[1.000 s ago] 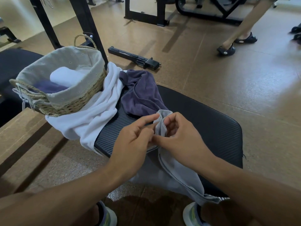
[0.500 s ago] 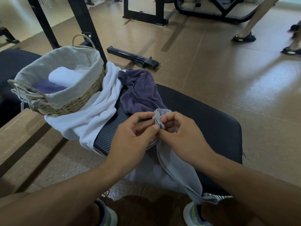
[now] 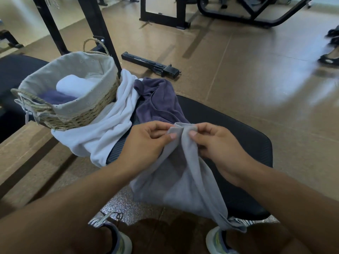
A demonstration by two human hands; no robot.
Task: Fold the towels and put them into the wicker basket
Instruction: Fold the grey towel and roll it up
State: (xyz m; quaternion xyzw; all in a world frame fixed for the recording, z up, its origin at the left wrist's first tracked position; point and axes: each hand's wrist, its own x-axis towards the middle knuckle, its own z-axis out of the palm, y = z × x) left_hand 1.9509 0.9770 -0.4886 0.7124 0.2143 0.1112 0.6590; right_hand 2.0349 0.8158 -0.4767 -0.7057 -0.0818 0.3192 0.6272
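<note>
Nearest the camera, two sneakers stand on the floor below the forearms. Above them, the grey towel hangs from both hands and drapes over the near edge of the black padded bench, its lower end trailing down to the right sneaker. The left hand has its grip clamped on the towel's top edge, thumb pressed against the cloth with the fingers curled behind it. The right hand has its grip clamped on the same edge just beside the left, thumb on the front face. Between the two thumbs the edge is bunched into a short upright fold. Beyond the hands, a purple towel lies crumpled and unfolded on the bench. Just beside it on the left, a white towel lies loosely, spilling off the bench's left edge and running under the wicker basket. The basket, fitted with a pale cloth liner, rests on the white towel at the far left. Inside it lie a rolled white towel and a folded purple towel, touching each other. Farther off, a black metal bar lies on the floor, and black equipment frames stand behind it.
</note>
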